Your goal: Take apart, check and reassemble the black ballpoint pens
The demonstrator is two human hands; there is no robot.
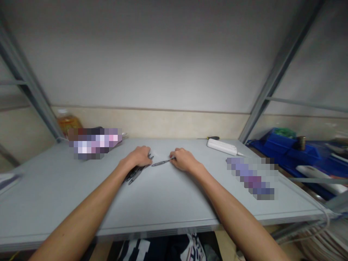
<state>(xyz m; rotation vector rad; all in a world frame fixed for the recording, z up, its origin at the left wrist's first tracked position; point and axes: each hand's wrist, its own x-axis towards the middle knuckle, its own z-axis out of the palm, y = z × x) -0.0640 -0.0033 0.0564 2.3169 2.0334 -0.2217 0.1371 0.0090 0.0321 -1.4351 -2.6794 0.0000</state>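
Over a bunch of dark, slim pen-like items [135,175] on the grey table lies my left hand [140,156], its fingers curled round their upper ends. The lower ends stick out below the palm. To the right, my right hand [181,158] pinches one end of a single slim grey pen-like item [161,163]. Its other end points left and lies close to my left hand. The fingertips of both hands are partly hidden.
Grey table [163,203]. Back left: a bottle of orange liquid [67,121] and a blurred-out item. Back right: a screwdriver [213,137] and white power strip [222,146]; another blurred-out item nearer. Blue bins [293,146] stand beyond the right metal post.
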